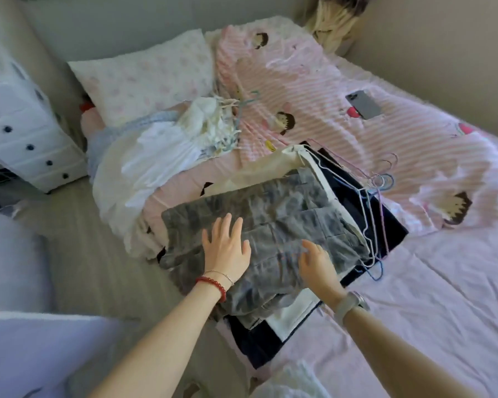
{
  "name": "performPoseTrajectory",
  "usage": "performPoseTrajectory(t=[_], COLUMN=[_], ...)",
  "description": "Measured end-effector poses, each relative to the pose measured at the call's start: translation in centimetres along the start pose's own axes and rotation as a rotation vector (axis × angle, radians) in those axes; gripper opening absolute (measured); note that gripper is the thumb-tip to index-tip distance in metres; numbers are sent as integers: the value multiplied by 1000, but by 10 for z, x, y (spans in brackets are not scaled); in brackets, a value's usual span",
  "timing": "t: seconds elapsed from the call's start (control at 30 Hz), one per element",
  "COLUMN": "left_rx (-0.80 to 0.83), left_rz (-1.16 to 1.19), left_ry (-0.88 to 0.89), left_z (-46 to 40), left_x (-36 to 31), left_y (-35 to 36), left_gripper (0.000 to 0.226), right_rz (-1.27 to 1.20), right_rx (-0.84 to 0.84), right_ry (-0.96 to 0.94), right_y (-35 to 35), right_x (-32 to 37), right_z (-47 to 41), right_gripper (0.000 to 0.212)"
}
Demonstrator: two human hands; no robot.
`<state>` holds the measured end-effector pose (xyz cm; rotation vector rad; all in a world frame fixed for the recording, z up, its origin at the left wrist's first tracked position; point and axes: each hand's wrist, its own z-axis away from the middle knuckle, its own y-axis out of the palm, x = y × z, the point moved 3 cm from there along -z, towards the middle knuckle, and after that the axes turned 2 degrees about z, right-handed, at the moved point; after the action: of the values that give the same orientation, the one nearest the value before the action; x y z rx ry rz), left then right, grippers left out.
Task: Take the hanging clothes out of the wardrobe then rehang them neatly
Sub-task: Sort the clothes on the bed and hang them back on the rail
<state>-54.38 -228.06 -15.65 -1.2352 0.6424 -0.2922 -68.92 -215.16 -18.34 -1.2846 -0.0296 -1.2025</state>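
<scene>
A grey mottled garment (285, 222) tops a stack of clothes at the bed's near edge, over white and dark navy clothes (259, 343). My left hand (226, 248) lies flat on the grey garment with fingers spread. My right hand (316, 261) rests on the same garment, fingers loosely bent, holding nothing. Several thin wire hangers (374, 208) in blue, white and pink stick out of the stack on its right side. A second heap of white and pale blue clothes (156, 162) with hangers lies further left on the bed.
The bed (429, 297) has a pink sheet and a pink striped cartoon blanket (314, 90). A phone (362, 104) lies on the blanket. A pillow (144, 79) sits at the head. A white drawer unit (20, 124) stands left, beside grey floor.
</scene>
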Motion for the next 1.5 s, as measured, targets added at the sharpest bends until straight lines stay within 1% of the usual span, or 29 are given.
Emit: performPoseTrajectory(t=[0.13, 0.23, 0.3, 0.4, 0.47, 0.5, 0.53, 0.6, 0.67, 0.7, 0.77, 0.87, 0.9, 1.0, 1.13, 1.23, 1.37, 1.5], left_rx=[116, 255, 351, 438, 431, 416, 404, 377, 307, 267, 205, 154, 127, 27, -96, -129, -172, -253], left_rz=[-38, -40, -45, -63, -100, -108, -105, -72, -16, 34, 185, 369, 399, 471, 554, 580, 626, 694], left_ry=[176, 242, 235, 168, 162, 160, 150, 126, 107, 92, 39, -19, -24, -50, -106, -162, -261, -349], left_z=[-53, -78, -88, -96, -102, -106, -110, -118, -124, -126, -128, -123, -119, -97, -54, -12, 54, 139], left_x=[-67, -96, -104, -102, -97, -94, -90, -83, -78, -77, -75, -73, -71, -59, -28, 5, 58, 108], left_y=[32, 66, 87, 108, 114, 115, 116, 115, 113, 111, 105, 93, 88, 69, 39, 21, 10, 12], left_gripper=[54, 55, 56, 58, 59, 59, 59, 57, 51, 47, 38, 29, 27, 22, 19, 20, 19, 15], right_rz=[-15, -16, -24, -96, -193, -221, -213, -176, -181, -190, -163, -56, -30, -20, 0, 47, 126, 144], right_rx=[-136, -231, -243, -184, -154, -145, -142, -211, -301, -337, -367, -416, -436, -481, -544, -453, -286, -165], right_ry=[140, 260, 317, 384, 438, 450, 460, 477, 484, 452, 335, 90, 27, -63, -251, -379, -558, -616], right_y=[-43, -64, -71, -71, -68, -65, -64, -63, -68, -69, -72, -74, -75, -81, -87, -71, -23, 26], right_x=[-60, -95, -111, -129, -141, -146, -148, -152, -146, -144, -131, -106, -98, -69, -19, 18, 55, 77], right_z=[-30, -53, -67, -90, -106, -114, -121, -131, -133, -133, -128, -113, -107, -86, -53, -23, 20, 71], right_gripper=[38, 37, 40, 50, 55, 55, 49, 33, 40, 37, 23, 26, 27, 29, 19, 24, 32, 27])
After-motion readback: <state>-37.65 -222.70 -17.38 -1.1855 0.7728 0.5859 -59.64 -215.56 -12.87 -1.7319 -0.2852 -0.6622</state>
